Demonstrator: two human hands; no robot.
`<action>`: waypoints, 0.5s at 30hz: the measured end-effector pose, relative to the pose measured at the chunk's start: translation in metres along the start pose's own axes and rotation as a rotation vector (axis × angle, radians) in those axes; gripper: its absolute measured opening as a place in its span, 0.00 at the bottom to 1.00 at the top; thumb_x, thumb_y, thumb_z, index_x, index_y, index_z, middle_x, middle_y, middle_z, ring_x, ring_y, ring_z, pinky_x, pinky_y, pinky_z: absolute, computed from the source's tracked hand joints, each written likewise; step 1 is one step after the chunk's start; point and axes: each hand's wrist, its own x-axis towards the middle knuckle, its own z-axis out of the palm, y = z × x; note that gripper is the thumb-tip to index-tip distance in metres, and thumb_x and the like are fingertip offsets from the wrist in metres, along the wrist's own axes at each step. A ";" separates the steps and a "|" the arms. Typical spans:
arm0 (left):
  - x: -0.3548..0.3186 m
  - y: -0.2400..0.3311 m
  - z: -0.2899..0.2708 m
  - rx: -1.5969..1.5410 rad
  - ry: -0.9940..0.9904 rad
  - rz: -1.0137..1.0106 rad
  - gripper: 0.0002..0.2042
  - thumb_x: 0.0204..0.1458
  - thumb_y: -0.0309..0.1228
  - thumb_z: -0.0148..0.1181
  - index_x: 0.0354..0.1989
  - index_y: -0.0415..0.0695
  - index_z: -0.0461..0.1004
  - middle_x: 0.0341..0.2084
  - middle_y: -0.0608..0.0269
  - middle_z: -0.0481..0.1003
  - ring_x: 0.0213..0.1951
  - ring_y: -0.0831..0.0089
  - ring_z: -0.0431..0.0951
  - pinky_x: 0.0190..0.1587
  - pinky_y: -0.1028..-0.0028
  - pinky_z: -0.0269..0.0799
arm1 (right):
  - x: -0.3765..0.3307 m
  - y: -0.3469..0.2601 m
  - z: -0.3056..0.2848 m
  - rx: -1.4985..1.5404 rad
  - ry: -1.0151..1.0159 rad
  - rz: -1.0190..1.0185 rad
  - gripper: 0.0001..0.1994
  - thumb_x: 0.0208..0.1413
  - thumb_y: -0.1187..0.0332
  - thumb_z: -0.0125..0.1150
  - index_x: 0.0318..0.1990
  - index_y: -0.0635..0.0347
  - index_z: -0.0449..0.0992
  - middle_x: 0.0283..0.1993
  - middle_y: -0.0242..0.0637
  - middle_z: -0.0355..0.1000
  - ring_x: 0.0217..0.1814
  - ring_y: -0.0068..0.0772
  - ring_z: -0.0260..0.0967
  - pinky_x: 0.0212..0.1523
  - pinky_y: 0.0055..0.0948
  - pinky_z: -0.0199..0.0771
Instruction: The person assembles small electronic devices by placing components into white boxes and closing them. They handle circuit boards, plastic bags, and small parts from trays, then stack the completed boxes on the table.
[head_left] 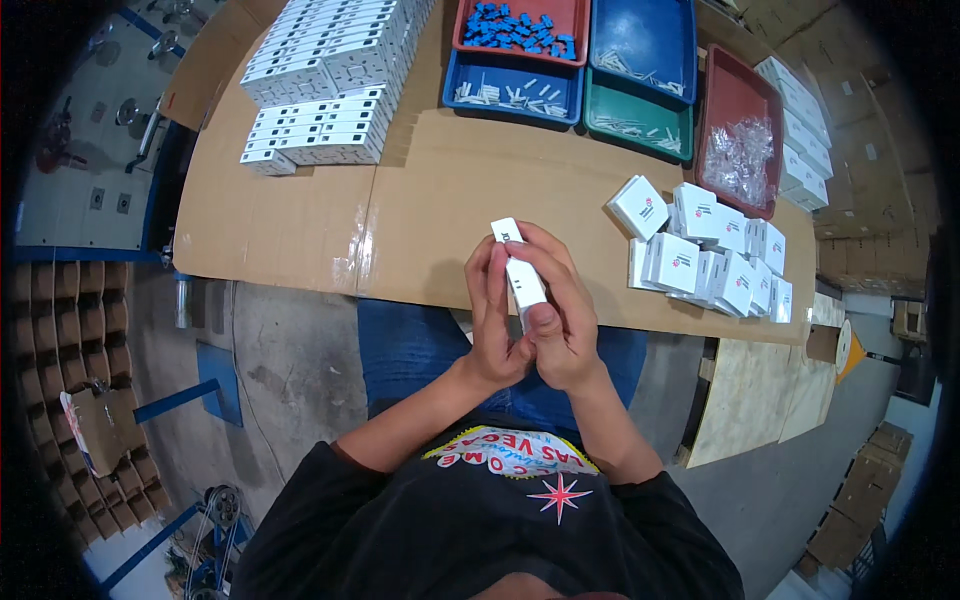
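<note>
Between both hands I hold a small flat white box (pixel 525 284), its narrow printed side turned up, just over the near edge of the cardboard-covered table (pixel 440 215). My left hand (pixel 490 315) is closed along the box's left face. From the right, the fingers and thumb of my right hand (pixel 562 315) press on it, covering part of its top and near end. Off to the right lies a loose heap of similar white boxes (pixel 680 262), some flat and some on edge.
Stacked white boxes (pixel 320 130) rise at the far left. Along the back stand a red tray of blue parts (pixel 461 40), blue trays (pixel 568 119) (pixel 641 40) and a green tray (pixel 685 150) with small white pieces, and a dark red tray of clear plastic bags (pixel 770 100). More white boxes (pixel 800 140) line the right edge.
</note>
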 end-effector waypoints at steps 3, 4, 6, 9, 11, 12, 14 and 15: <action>-0.003 0.002 0.003 0.030 0.045 -0.012 0.45 0.64 0.57 0.50 0.76 0.33 0.45 0.70 0.33 0.49 0.71 0.40 0.50 0.71 0.51 0.49 | -0.002 0.004 0.006 0.024 0.012 -0.014 0.29 0.72 0.49 0.47 0.62 0.69 0.72 0.69 0.61 0.63 0.70 0.57 0.64 0.68 0.44 0.63; -0.004 0.002 0.004 0.035 0.059 -0.020 0.44 0.64 0.57 0.50 0.76 0.33 0.46 0.70 0.33 0.49 0.71 0.40 0.50 0.71 0.51 0.49 | -0.002 0.005 0.007 0.025 0.010 -0.014 0.29 0.72 0.49 0.46 0.62 0.70 0.72 0.69 0.61 0.63 0.70 0.57 0.64 0.68 0.44 0.63; -0.006 0.003 0.004 0.037 0.062 -0.034 0.43 0.64 0.54 0.51 0.76 0.32 0.46 0.70 0.33 0.48 0.71 0.40 0.50 0.71 0.51 0.49 | -0.004 0.005 0.007 0.006 -0.026 0.020 0.32 0.73 0.47 0.40 0.63 0.71 0.70 0.70 0.61 0.62 0.72 0.55 0.62 0.70 0.43 0.60; -0.007 0.006 0.006 0.022 0.042 -0.056 0.42 0.64 0.50 0.53 0.76 0.32 0.46 0.70 0.32 0.47 0.71 0.40 0.50 0.71 0.52 0.49 | -0.007 0.003 0.005 -0.004 -0.032 0.068 0.33 0.74 0.46 0.37 0.64 0.72 0.69 0.71 0.61 0.61 0.73 0.53 0.61 0.71 0.43 0.59; -0.005 0.009 0.007 0.002 0.046 -0.058 0.40 0.65 0.45 0.54 0.76 0.32 0.46 0.70 0.31 0.47 0.71 0.39 0.50 0.71 0.52 0.50 | -0.008 0.005 0.006 0.010 -0.030 0.083 0.32 0.75 0.47 0.36 0.64 0.73 0.68 0.71 0.61 0.61 0.73 0.51 0.61 0.72 0.43 0.58; -0.006 0.008 0.007 0.015 0.048 -0.054 0.40 0.64 0.46 0.54 0.76 0.32 0.46 0.70 0.31 0.47 0.71 0.39 0.50 0.71 0.52 0.50 | -0.009 0.005 0.007 0.021 -0.029 0.087 0.32 0.75 0.48 0.36 0.64 0.73 0.68 0.71 0.60 0.61 0.73 0.51 0.61 0.72 0.43 0.58; -0.007 0.006 0.006 0.042 0.044 -0.046 0.40 0.64 0.46 0.54 0.76 0.32 0.46 0.70 0.31 0.47 0.71 0.39 0.51 0.70 0.52 0.51 | -0.010 0.007 0.008 0.052 -0.020 0.104 0.32 0.75 0.48 0.35 0.64 0.73 0.68 0.72 0.60 0.61 0.73 0.50 0.60 0.72 0.43 0.58; -0.008 0.004 0.006 0.051 0.044 -0.049 0.40 0.64 0.46 0.54 0.76 0.32 0.46 0.70 0.31 0.47 0.71 0.39 0.51 0.70 0.52 0.51 | -0.011 0.009 0.008 0.070 -0.015 0.118 0.32 0.75 0.49 0.35 0.64 0.73 0.68 0.72 0.59 0.61 0.74 0.50 0.60 0.72 0.42 0.58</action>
